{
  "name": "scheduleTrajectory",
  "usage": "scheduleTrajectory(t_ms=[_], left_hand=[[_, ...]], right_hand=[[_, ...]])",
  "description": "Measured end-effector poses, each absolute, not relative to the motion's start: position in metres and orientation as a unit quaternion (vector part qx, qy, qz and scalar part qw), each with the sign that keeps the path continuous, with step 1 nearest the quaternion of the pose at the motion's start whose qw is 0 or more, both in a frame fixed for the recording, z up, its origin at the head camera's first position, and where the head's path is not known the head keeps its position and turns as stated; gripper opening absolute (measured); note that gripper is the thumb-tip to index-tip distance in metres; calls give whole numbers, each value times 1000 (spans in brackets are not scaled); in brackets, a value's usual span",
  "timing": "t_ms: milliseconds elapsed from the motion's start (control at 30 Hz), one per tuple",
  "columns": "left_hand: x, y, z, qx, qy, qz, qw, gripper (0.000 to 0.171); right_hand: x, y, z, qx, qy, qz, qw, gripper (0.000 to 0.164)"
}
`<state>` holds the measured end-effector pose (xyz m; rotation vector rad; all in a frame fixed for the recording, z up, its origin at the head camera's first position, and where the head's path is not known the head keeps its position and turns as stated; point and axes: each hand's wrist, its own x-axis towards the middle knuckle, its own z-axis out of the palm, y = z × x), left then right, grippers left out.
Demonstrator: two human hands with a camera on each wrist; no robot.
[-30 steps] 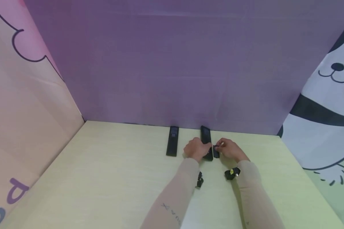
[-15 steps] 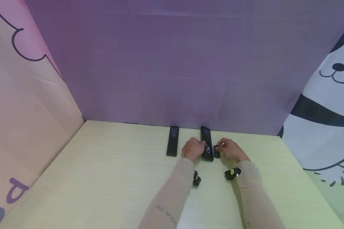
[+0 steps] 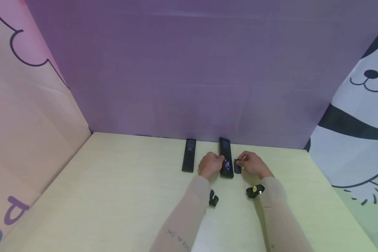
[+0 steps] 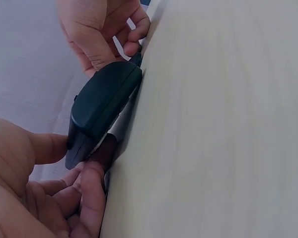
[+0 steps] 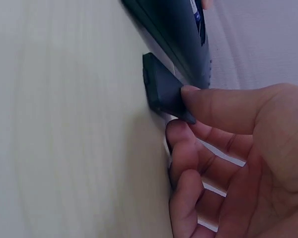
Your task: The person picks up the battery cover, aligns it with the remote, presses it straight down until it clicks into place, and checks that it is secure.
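A black remote control (image 3: 225, 148) lies with its open battery compartment facing up, and something white and blue shows inside. My left hand (image 3: 209, 165) grips the remote's left side. In the left wrist view the thumb presses one edge of the remote (image 4: 105, 94), with curled fingers under it. To its right, my right hand (image 3: 254, 164) pinches a small dark battery cover (image 3: 237, 168) by one end. The right wrist view shows the thumb on top of this cover (image 5: 165, 89), fingertips beneath, close beside the remote (image 5: 175, 37).
A second black remote-like device (image 3: 189, 156) lies to the left on the pale table (image 3: 129, 196). A purple backdrop (image 3: 182, 84) rises at the table's far edge. Black wrist mounts hang under the left sleeve (image 3: 213, 198) and the right sleeve (image 3: 255, 191).
My left hand has shifted left, and its thumb has drawn back from over the compartment, so the white and blue inside now shows. The right hand keeps the cover in nearly the same place.
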<state>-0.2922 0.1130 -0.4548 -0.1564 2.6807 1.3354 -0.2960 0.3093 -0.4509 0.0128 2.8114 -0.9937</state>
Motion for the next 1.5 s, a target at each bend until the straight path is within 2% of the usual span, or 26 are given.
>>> scheduleTrajectory(t_ms=[500,900,1133,1500], left_hand=[[-293,102,-457,-28,840,534,89,33],[-296,92,-460,-13,744,651,149,34],[-299,95,-460,-16,709,684,172,40],[-300,95,-461,-17,652,726,216,37]], right_hand=[[-294,310,-447,1,943,-326,74,23],[-296,310,-450,10,943,-324,80,22],[-296,311,-450,5,946,-317,74,23],[-296,310,-450,6,945,-319,72,22]])
